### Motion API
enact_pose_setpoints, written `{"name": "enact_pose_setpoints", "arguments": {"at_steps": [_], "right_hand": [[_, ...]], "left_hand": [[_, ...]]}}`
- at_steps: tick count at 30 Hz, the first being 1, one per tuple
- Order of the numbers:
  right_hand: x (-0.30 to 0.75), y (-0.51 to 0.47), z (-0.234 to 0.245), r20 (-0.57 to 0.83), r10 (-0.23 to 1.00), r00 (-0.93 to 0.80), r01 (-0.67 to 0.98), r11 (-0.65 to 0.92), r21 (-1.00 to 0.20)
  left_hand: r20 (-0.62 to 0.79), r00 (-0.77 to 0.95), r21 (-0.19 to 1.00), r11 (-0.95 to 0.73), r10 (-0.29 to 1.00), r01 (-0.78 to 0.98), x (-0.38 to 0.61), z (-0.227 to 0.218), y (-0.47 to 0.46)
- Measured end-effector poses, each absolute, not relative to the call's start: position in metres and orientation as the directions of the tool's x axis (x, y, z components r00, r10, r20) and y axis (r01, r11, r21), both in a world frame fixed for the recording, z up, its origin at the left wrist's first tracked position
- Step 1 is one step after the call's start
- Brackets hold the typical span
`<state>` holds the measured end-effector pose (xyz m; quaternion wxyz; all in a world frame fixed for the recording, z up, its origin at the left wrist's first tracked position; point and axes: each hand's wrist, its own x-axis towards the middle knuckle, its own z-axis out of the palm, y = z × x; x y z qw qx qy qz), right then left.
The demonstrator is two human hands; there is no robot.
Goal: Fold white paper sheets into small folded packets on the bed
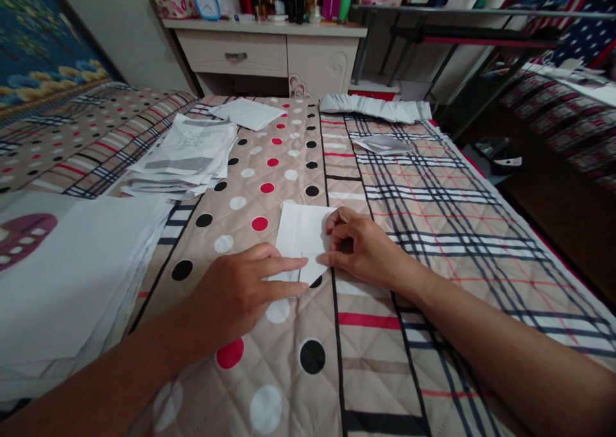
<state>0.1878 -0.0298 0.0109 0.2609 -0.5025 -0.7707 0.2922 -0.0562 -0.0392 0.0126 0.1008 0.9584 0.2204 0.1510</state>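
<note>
A small folded white paper [302, 235] lies on the quilted bedspread [433, 231] in front of me. My left hand [240, 289] lies flat with its fingers stretched out, pressing on the paper's near left edge. My right hand [360, 248] rests on the paper's right edge with its fingers curled and pinched against the fold. The near corner of the paper is hidden under my fingers.
A stack of large white sheets [67, 276] lies at my left. A heap of folded papers [187, 158] sits further back, with more sheets [248, 113], a long folded strip [375, 108] and one small piece [382, 144]. A dresser [269, 55] stands beyond the bed.
</note>
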Motion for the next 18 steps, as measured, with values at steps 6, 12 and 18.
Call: {"name": "enact_pose_setpoints", "arguments": {"at_steps": [6,12,18], "right_hand": [[0.1886,-0.0304,0.0057,0.147,0.926,-0.348,0.601,0.341,-0.723],[0.1861,-0.0322,0.0065,0.148,0.928,-0.341,0.607,0.338,-0.719],[0.1832,-0.0335,0.0088,0.140,0.935,-0.325,0.623,0.323,-0.712]], "left_hand": [[0.252,0.855,0.252,-0.884,0.453,0.393,-0.0564,0.0126,-0.0396],[0.224,0.850,0.278,-0.867,0.477,0.413,-0.0570,0.0117,-0.0401],[0.233,0.846,0.263,-0.869,0.479,0.419,-0.0573,0.0117,-0.0404]]}}
